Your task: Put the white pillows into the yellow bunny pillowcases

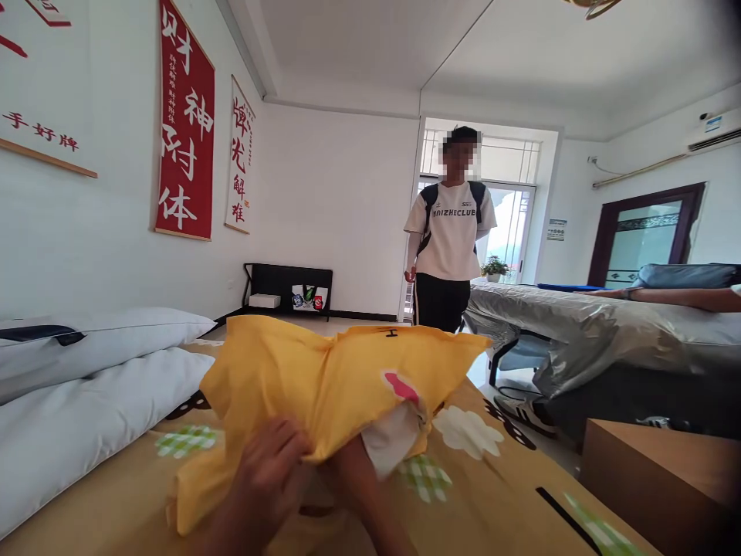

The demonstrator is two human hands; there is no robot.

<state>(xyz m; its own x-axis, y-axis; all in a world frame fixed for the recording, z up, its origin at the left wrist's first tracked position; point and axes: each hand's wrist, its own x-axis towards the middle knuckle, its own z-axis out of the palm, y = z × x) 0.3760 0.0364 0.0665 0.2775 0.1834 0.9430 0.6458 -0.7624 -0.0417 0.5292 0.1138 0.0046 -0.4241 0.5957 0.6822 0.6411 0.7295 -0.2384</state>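
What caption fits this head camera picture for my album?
Left hand grips a yellow pillowcase on the bed while the right arm reaches inside it.

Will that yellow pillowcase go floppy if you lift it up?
Probably floppy: the yellow pillowcase bunches and folds where the left hand pinches it. Likely light, as that hand alone holds an edge up. It shouldn't roll; it sags onto the bed.

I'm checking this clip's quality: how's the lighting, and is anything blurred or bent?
Head view: daylight blows out the doorway glass behind the standing person; the left hand gripping the yellow pillowcase looks dim and soft; the red scroll leans and stretches toward the left edge; the right corners darken.
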